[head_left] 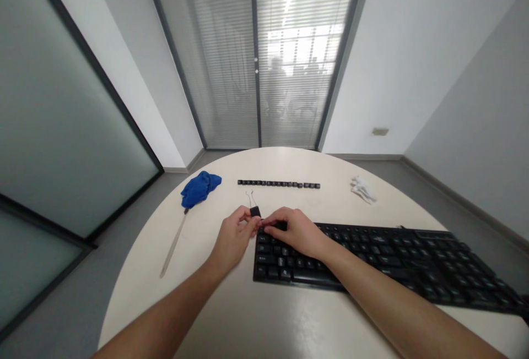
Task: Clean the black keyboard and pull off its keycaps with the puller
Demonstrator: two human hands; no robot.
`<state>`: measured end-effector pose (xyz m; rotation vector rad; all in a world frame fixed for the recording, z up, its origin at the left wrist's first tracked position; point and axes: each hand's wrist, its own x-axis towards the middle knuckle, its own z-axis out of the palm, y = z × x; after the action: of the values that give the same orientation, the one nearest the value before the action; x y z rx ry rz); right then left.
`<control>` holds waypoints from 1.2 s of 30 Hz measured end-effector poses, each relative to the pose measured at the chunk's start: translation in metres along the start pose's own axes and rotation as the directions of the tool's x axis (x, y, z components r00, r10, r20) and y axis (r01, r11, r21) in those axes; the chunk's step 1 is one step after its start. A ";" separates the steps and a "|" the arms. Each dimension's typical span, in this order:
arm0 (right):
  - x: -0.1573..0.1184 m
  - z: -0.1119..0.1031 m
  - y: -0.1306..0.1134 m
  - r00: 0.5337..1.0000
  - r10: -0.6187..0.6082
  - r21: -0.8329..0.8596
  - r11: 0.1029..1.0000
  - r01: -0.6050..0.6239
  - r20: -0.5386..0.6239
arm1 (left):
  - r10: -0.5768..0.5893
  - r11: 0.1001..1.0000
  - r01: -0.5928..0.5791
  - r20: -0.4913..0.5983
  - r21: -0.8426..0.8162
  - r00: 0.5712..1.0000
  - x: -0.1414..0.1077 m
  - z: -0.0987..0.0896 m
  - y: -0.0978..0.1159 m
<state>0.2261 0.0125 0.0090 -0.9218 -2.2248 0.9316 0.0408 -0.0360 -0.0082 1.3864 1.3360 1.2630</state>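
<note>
My left hand is closed around a keycap puller with a black body. Its two thin wire prongs point away from me, above the table. At the upper left corner of the black keyboard, my right hand has its thumb and fingers pinched together. Those fingertips meet the left fingertips beside the puller; whatever lies between them is too small to make out. Beyond both hands, a row of loose black keycaps runs across the table.
On the round cream table, a blue cloth lies at the left, with a thin brush just below it. A crumpled white cloth or tissue is at the right. Glass panels with blinds stand behind the table.
</note>
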 end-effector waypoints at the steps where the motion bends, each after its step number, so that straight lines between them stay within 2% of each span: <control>1: 0.000 0.000 0.000 1.000 0.001 0.003 1.000 -0.001 0.000 | -0.020 0.999 0.020 -0.003 -0.036 1.000 0.001 0.000 -0.001; 4: 0.000 0.001 0.000 1.000 0.011 -0.005 1.000 -0.011 -0.007 | -0.100 0.984 0.096 -0.021 -0.153 0.995 0.004 -0.001 -0.005; 7: 0.000 0.001 -0.001 1.000 0.023 -0.020 1.000 -0.023 -0.007 | -0.123 0.977 0.115 -0.038 -0.178 0.992 0.006 -0.002 -0.007; 17: -0.002 0.003 -0.004 1.000 0.004 -0.087 0.996 -0.005 -0.014 | 0.079 0.993 -0.074 -0.058 0.087 0.995 0.002 -0.003 -0.001; 23: -0.003 0.004 -0.003 0.999 -0.040 -0.115 0.992 0.041 0.009 | 0.088 0.994 -0.083 -0.063 0.074 0.994 0.002 -0.003 -0.001; 36: -0.004 0.007 -0.001 0.999 0.004 -0.127 0.992 -0.010 -0.044 | 0.075 0.995 -0.070 -0.072 0.074 0.995 -0.001 -0.002 0.003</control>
<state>0.2236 0.0069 0.0047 -0.9977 -2.2657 0.7724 0.0397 -0.0376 -0.0051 1.4611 1.4048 1.3382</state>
